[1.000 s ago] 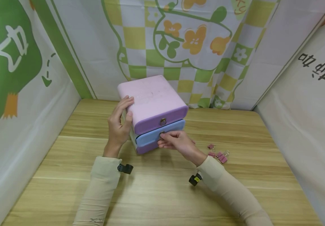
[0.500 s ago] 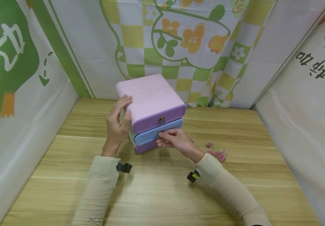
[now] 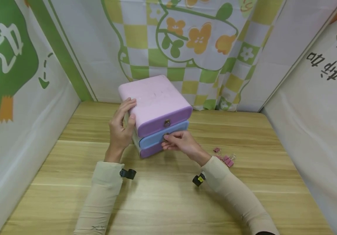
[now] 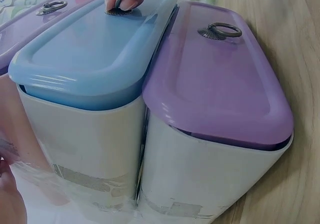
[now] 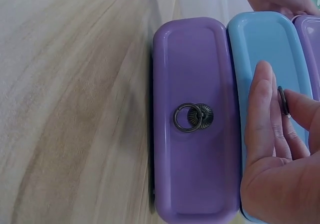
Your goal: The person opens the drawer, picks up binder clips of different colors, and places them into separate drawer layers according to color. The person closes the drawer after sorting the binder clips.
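A small drawer box (image 3: 156, 96) with a pink top stands at the back of the table, turned at an angle. Its fronts are purple, blue and purple from top to bottom, each with a dark metal ring pull. My right hand (image 3: 183, 143) pinches the ring pull (image 5: 284, 101) of the blue drawer (image 4: 85, 43) between thumb and fingers. That drawer front looks nearly flush in its case. Below it, the bottom purple drawer (image 5: 200, 169) is closed, its ring hanging free. My left hand (image 3: 121, 130) rests on the box's left side, fingers over the top edge.
Several pink binder clips (image 3: 228, 160) lie on the wooden table (image 3: 162, 195) to the right of the box. A patterned curtain (image 3: 197, 62) hangs close behind it, and printed cloth walls stand on both sides.
The head view shifts slightly. My right hand sits a little higher against the blue drawer front, still pinching the ring. My left hand stays on the box.
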Action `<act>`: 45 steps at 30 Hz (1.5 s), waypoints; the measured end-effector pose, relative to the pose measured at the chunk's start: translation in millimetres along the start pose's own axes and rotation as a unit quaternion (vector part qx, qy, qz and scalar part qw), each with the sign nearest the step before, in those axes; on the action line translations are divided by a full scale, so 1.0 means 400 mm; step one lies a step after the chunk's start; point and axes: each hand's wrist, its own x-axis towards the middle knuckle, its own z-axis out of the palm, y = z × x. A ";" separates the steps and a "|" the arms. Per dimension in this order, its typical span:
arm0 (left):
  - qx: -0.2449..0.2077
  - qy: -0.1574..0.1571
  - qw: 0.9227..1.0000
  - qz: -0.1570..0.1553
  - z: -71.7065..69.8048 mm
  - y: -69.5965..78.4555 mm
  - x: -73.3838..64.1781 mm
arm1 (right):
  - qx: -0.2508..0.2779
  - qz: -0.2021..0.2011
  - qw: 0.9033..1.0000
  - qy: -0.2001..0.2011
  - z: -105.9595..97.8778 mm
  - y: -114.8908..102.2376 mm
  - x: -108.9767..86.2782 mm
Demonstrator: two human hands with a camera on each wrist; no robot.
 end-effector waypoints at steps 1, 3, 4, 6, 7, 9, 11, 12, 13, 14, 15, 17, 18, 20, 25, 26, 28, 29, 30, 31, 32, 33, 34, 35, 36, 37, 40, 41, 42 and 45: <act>0.000 -0.001 1.000 0.001 0.000 0.001 0.001 | 0.000 0.000 1.000 0.001 -0.001 0.000 0.001; 0.003 -0.003 1.000 0.003 0.001 0.002 0.002 | 0.002 0.000 1.000 0.002 -0.003 0.001 0.004; 0.005 -0.005 1.000 0.005 0.001 0.003 0.002 | 0.003 0.000 1.000 0.003 -0.004 0.002 0.005; 0.011 -0.010 1.000 0.010 0.000 0.004 0.003 | 0.000 -0.003 1.000 0.003 -0.006 0.005 0.006; 0.015 -0.014 1.000 0.013 -0.001 0.004 0.003 | -0.003 -0.005 1.000 0.004 -0.006 0.005 0.005; 0.028 -0.021 0.999 0.020 -0.005 0.006 0.003 | -0.012 -0.011 1.000 0.004 -0.008 0.008 0.004; 0.038 -0.024 0.999 0.026 -0.009 0.007 0.002 | -0.023 -0.019 1.000 0.003 -0.010 0.010 0.001; 0.042 -0.025 0.998 0.027 -0.012 0.008 0.002 | -0.026 -0.023 0.999 0.001 -0.012 0.011 0.000; 0.045 -0.026 0.998 0.027 -0.016 0.010 0.000 | -0.031 -0.025 0.999 -0.001 -0.014 0.011 -0.002; 0.048 -0.027 0.998 0.027 -0.020 0.011 -0.001 | -0.035 -0.029 0.999 -0.002 -0.018 0.012 -0.005; 0.049 -0.030 0.998 0.025 -0.024 0.012 -0.003 | -0.041 -0.031 0.999 -0.002 -0.022 0.013 -0.007; 0.051 -0.037 0.998 0.021 -0.034 0.015 -0.008 | -0.057 -0.032 0.998 -0.001 -0.032 0.016 -0.013; 0.053 -0.043 0.998 0.020 -0.039 0.016 -0.012 | -0.064 -0.032 0.997 0.000 -0.037 0.018 -0.016; 0.059 -0.056 0.997 0.015 -0.050 0.018 -0.018 | -0.084 -0.028 0.996 0.002 -0.049 0.024 -0.022; 0.086 -0.108 0.990 -0.009 -0.073 0.029 -0.036 | -0.116 -0.024 0.993 0.002 -0.066 0.045 -0.031; 0.091 -0.120 0.989 -0.015 -0.075 0.032 -0.039 | -0.124 -0.024 0.992 0.005 -0.067 0.050 -0.031; 0.101 -0.144 0.984 -0.031 -0.080 0.037 -0.047 | -0.147 -0.021 0.989 0.017 -0.064 0.058 -0.029; 0.104 -0.152 0.982 -0.037 -0.080 0.039 -0.051 | -0.160 -0.016 0.987 0.024 -0.061 0.062 -0.026; 0.105 -0.158 0.981 -0.042 -0.080 0.040 -0.055 | -0.177 -0.013 0.984 0.034 -0.057 0.065 -0.024; 0.106 -0.162 0.980 -0.045 -0.079 0.041 -0.059 | -0.193 -0.008 0.980 0.042 -0.053 0.069 -0.021; 0.106 -0.165 0.979 -0.047 -0.078 0.042 -0.062 | -0.208 -0.002 0.977 0.049 -0.049 0.072 -0.018; 0.107 -0.168 0.979 -0.050 -0.077 0.042 -0.065 | -0.219 0.004 0.974 0.057 -0.044 0.076 -0.014; 0.109 -0.169 0.978 -0.051 -0.075 0.042 -0.068 | -0.223 0.007 0.973 0.063 -0.039 0.079 -0.010; 0.110 -0.171 0.978 -0.052 -0.073 0.041 -0.071 | -0.225 0.010 0.972 0.068 -0.035 0.083 -0.005; 0.112 -0.172 0.977 -0.054 -0.070 0.041 -0.073 | -0.227 0.009 0.971 0.073 -0.030 0.086 -0.002; 0.113 -0.172 0.977 -0.056 -0.067 0.041 -0.076 | -0.223 0.009 0.972 0.076 -0.026 0.089 0.002; 0.120 -0.175 0.975 -0.069 -0.058 0.040 -0.085 | -0.211 -0.009 0.974 0.082 -0.014 0.097 0.011; 0.121 -0.175 0.974 -0.074 -0.054 0.040 -0.088 | -0.209 -0.014 0.974 0.083 -0.011 0.099 0.014; 0.122 -0.176 0.973 -0.080 -0.051 0.040 -0.091 | -0.207 -0.018 0.974 0.085 -0.008 0.100 0.016; 0.128 -0.177 0.971 -0.096 -0.043 0.040 -0.098 | -0.200 -0.023 0.976 0.083 -0.004 0.104 0.022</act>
